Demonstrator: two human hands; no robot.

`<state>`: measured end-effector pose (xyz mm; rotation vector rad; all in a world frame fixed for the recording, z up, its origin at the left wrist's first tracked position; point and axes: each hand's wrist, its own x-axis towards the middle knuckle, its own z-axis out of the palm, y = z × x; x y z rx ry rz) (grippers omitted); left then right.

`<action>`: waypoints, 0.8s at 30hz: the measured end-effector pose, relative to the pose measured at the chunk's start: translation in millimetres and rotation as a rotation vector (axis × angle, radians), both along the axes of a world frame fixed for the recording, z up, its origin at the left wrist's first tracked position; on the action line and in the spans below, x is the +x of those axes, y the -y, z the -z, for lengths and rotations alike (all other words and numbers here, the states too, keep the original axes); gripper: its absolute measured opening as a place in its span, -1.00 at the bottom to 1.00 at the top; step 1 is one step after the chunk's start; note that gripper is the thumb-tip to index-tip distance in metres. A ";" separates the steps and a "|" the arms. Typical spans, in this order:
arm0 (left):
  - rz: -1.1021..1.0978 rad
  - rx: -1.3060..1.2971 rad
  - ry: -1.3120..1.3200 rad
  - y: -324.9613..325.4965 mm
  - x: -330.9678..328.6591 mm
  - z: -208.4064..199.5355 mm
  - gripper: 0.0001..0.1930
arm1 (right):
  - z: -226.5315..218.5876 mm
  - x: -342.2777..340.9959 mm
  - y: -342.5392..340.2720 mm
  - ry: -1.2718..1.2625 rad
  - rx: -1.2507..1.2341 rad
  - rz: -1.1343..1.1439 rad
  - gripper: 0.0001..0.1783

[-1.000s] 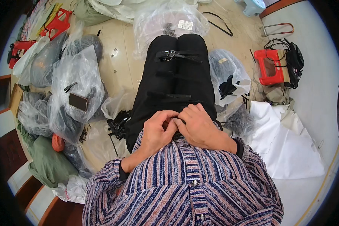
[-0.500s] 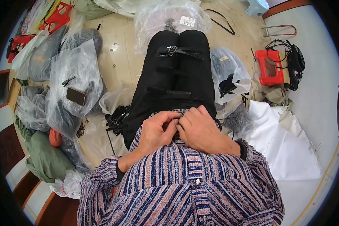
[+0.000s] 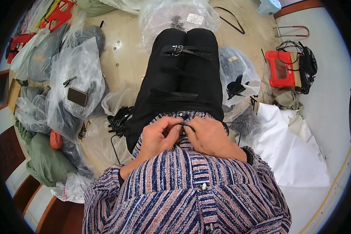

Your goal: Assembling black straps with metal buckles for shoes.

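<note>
Over my lap, my left hand (image 3: 160, 134) pinches a thin black cord (image 3: 188, 126) between thumb and forefinger. My right hand (image 3: 210, 134) grips the same cord a short way to the right, fingers curled over it. A small loop or bend of it shows between the two hands; the rest is hidden by the fingers. Across my black-trousered thighs lies a black strap with a silver buckle (image 3: 178, 49), near the knees. Closer to my hands rests another dark strap (image 3: 179, 94), hard to make out against the cloth. By my left thigh sits a bunch of black straps (image 3: 120, 121).
At left, a phone (image 3: 77, 97) and a black clip (image 3: 70, 81) lie on filled plastic bags. A clear bag (image 3: 160, 15) is beyond my knees. To the right are a bag with black pieces (image 3: 236, 87), a red frame (image 3: 280, 69) and white cloth (image 3: 288, 152).
My hands have drawn slightly apart, and the cord now shows between them. The right fingers have turned downward. The view has shifted a little.
</note>
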<state>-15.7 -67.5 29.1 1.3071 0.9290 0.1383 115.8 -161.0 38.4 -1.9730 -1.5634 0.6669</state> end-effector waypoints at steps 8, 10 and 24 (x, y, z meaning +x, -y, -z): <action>0.028 -0.161 0.016 -4.7 1.2 -3.6 -0.87 | 3.8 0.8 5.4 -0.319 -0.033 0.100 -0.86; 0.116 -0.132 -0.036 -8.1 0.4 -11.1 -0.86 | 0.7 1.2 5.9 -0.165 0.021 -0.037 -0.86; 0.097 -0.184 0.042 -12.5 -1.4 -2.5 -0.87 | 0.5 1.3 4.1 -0.143 -0.066 -0.004 -0.85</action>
